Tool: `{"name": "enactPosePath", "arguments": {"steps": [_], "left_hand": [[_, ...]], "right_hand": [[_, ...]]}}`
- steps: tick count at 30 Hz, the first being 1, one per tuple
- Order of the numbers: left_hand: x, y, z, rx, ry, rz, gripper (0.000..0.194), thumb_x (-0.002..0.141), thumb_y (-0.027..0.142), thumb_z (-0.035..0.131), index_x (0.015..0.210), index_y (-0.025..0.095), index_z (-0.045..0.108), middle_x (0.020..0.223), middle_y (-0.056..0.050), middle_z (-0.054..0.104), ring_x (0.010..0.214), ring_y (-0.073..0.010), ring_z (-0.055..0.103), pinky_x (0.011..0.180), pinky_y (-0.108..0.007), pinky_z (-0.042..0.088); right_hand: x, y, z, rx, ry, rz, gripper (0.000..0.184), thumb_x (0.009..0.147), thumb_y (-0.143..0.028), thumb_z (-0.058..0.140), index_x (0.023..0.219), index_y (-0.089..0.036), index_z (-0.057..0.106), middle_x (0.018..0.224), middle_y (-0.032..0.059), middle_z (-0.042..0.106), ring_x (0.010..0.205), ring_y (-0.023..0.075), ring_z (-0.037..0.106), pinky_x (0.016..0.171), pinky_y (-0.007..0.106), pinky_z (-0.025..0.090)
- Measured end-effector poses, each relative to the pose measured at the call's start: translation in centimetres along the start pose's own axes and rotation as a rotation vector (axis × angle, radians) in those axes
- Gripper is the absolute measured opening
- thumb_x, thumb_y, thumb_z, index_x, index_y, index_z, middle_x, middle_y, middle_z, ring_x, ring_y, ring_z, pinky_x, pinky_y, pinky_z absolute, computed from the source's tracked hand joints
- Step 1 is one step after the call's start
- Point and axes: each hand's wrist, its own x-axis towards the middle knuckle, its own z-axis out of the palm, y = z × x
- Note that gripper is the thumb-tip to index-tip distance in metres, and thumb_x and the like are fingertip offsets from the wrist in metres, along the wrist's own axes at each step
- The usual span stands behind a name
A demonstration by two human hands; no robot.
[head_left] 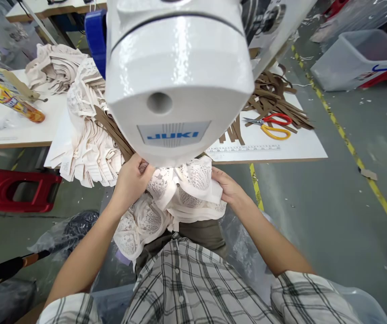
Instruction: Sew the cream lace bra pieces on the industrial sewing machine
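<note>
A white lace bra [193, 177] is stretched between my two hands, just under the head of a white sewing machine [180, 81]. My left hand [133, 179] is closed, pinching the bra's edge at the left. At the other side, my right hand [227, 185] grips the bra's right end with thumb and fingers. More white lace bras [142, 220] lie in a pile over my lap, below my hands. The needle area is hidden behind the machine head.
Left of the machine are stacked white bra pieces [92, 153] and brown strips [112, 132]. On the right, scissors [276, 125] lie by more brown strips [270, 94] and a ruler [247, 149]. A bottle [18, 104], a red stool [14, 189] and a clear bin [358, 58] stand farther out.
</note>
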Motion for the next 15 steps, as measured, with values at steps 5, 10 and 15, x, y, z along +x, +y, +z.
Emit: {"name": "enactPosePath", "arguments": {"steps": [5, 10, 15], "left_hand": [[-2.8, -0.5, 0.0, 0.145, 0.275, 0.176, 0.022, 0.094, 0.031, 0.055, 0.113, 0.019, 0.057, 0.113, -0.011, 0.066, 0.103, -0.0216, 0.064, 0.081, -0.032, 0.053], [-6.8, 4.0, 1.3, 0.106, 0.301, 0.728, 0.042, 0.089, 0.025, 0.064, 0.128, 0.023, 0.049, 0.12, -0.011, 0.066, 0.119, -0.0238, 0.062, 0.098, -0.037, 0.054], [-7.0, 4.8, 1.9, 0.096, -0.27, 0.466, 0.041, 0.087, 0.049, 0.067, 0.116, 0.02, 0.062, 0.088, -0.006, 0.073, 0.082, -0.0243, 0.071, 0.073, -0.036, 0.057]], "right_hand": [[-2.3, -3.6, -0.1, -0.088, 0.143, -0.23, 0.041, 0.06, -0.049, 0.089, 0.086, -0.025, 0.07, 0.085, 0.0036, 0.076, 0.077, 0.0231, 0.07, 0.073, 0.036, 0.057], [-6.9, -6.7, 3.5, -0.459, -0.225, -0.37, 0.033, 0.072, -0.054, 0.082, 0.076, -0.023, 0.072, 0.073, 0.003, 0.071, 0.062, 0.0177, 0.063, 0.058, 0.03, 0.049], [-8.4, -6.5, 8.5, -0.839, -0.809, -0.336, 0.034, 0.098, -0.037, 0.056, 0.072, -0.018, 0.066, 0.061, -0.0025, 0.056, 0.056, 0.0086, 0.048, 0.055, 0.022, 0.037]]}}
